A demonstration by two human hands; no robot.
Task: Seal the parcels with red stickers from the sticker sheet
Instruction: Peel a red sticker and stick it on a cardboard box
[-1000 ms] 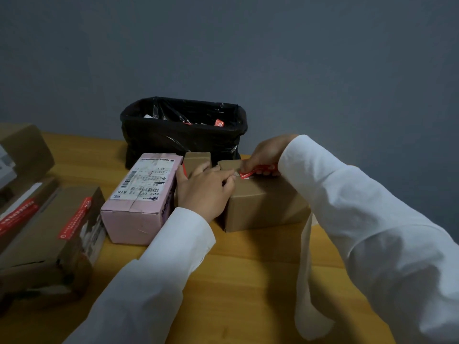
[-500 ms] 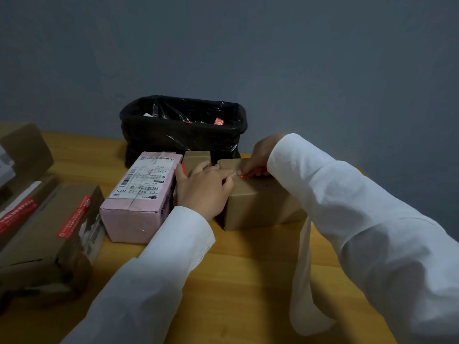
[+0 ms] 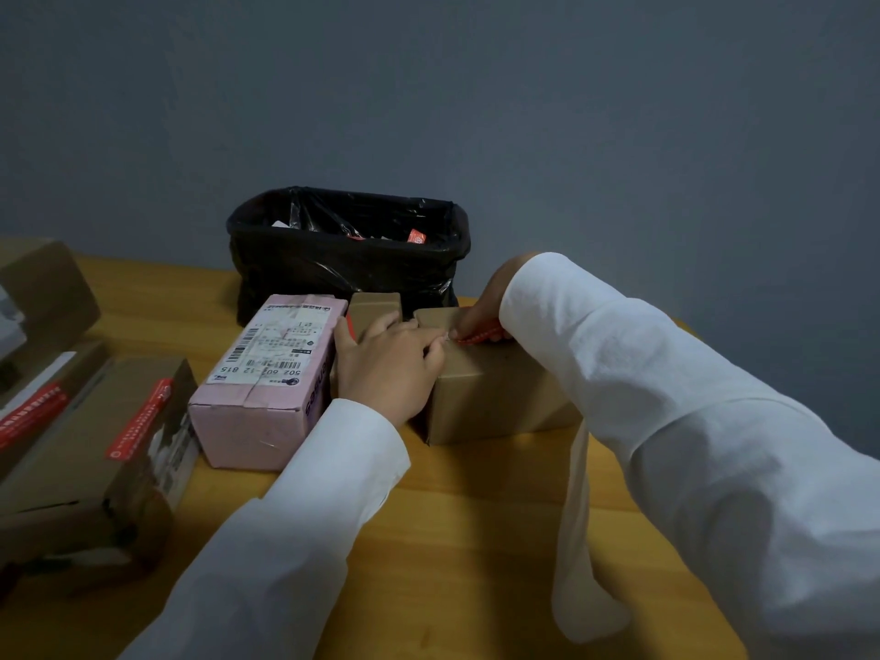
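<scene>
The left hand (image 3: 388,362) steadies the brown box (image 3: 495,393) at centre, fingers curled on its top, while the right hand (image 3: 481,312) pinches a red sticker (image 3: 481,336) onto it. Left boxes (image 3: 114,435) already carry stickers; the pink box (image 3: 271,378) seems unsealed.

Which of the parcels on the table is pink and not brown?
The pink parcel with the printed shipping label on top, just beside the left hand; every other parcel is brown cardboard.
</scene>
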